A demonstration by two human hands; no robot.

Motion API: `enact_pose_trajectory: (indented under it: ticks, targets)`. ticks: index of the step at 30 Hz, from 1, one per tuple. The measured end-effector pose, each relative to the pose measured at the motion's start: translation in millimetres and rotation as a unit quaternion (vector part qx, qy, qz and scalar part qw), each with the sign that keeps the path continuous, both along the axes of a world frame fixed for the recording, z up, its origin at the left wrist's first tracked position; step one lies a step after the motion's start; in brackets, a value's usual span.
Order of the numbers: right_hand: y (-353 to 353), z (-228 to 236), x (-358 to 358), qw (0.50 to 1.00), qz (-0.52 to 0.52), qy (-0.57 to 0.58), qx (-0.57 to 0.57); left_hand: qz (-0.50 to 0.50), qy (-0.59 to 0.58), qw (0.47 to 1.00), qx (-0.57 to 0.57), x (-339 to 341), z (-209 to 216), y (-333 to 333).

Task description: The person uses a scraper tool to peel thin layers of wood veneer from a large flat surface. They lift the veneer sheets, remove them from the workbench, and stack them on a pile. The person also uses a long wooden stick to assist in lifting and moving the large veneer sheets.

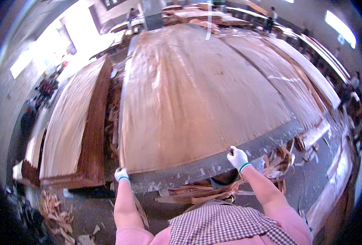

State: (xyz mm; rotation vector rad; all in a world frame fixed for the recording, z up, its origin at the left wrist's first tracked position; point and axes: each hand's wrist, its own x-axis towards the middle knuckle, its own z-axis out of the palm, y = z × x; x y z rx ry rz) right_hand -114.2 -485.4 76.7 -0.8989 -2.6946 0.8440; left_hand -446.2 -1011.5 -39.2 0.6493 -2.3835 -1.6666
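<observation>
A wide, thin sheet of tan wood veneer lies over the grey table in front of me, slightly rippled, with a broken pale line running along its length. My left hand, in a white glove with a green cuff, is closed at the sheet's near left corner and seems to pinch it. Farther right, my right hand, gloved the same way, is closed in a fist at the near edge. A small dark thing pokes out at its fingers, too small to name.
On the left stands a tall stack of veneer. More veneer sheets lie along the right side. Torn veneer scraps hang below the table's near edge, and others litter the floor. Several people are in the background.
</observation>
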Motion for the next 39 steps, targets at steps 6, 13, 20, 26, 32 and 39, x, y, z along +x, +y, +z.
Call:
enact_pose_trajectory:
  ticks: [6, 13, 20, 26, 32, 39]
  targets:
    - [-20.1, -37.9, -8.9, 0.998, 0.017, -0.05, 0.034, 0.061, -0.04, 0.997, -0.012, 7.9, 7.3, -16.5]
    - [-1.5, -34.9, 20.6, 0.995, 0.008, -0.092, 0.025, 0.055, -0.054, 0.997, -0.02, 65.3, 20.6, 20.1]
    - [2.1, -31.5, 29.5, 0.996, 0.014, -0.084, 0.015, 0.06, -0.036, 0.997, 0.02, 74.1, 23.3, 11.4]
    - [-6.6, -34.4, 25.8, 0.997, 0.001, -0.075, 0.01, 0.055, -0.048, 0.997, -0.041, 78.9, 27.0, 17.8]
    - [-16.9, -30.6, 25.5, 0.999, 0.013, -0.05, 0.002, 0.069, -0.057, 0.994, -0.056, 80.7, 30.5, 13.4]
    - [-33.1, -20.4, 15.3, 0.999, 0.021, -0.03, -0.041, 0.133, -0.049, 0.99, 0.0, 75.2, 16.9, -16.5]
